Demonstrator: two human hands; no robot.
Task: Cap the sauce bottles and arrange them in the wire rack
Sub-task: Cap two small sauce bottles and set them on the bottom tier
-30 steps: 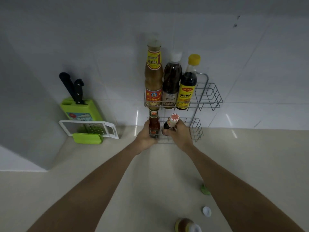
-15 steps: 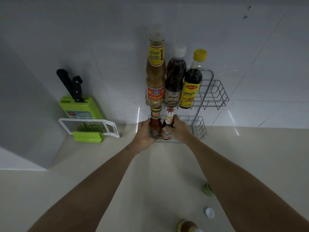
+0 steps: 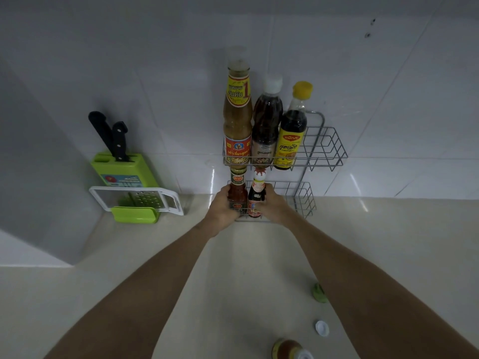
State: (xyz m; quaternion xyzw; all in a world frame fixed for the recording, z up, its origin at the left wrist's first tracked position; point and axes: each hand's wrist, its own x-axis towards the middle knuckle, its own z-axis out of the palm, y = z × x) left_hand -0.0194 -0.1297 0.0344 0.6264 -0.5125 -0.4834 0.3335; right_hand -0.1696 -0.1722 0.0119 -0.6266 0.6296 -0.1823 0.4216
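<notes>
Gripping red-label chili bottle (image 3: 237,195), left hand (image 3: 220,211); right hand (image 3: 272,207) grips dark bottle (image 3: 256,200); label unreadable.

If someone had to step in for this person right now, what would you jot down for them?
Left hand: wrapped around the small red sauce bottle on the lower shelf of the wire rack.
Right hand: holding the small dark bottle beside it, upright on the same shelf.
Done: three tall capped bottles stand on the upper shelf; both small ones are capped and look seated.
Left: one more bottle stands on the counter at the near edge. A green cap and a white cap lie loose nearby. Whether that bottle needs one I cannot tell.
</notes>
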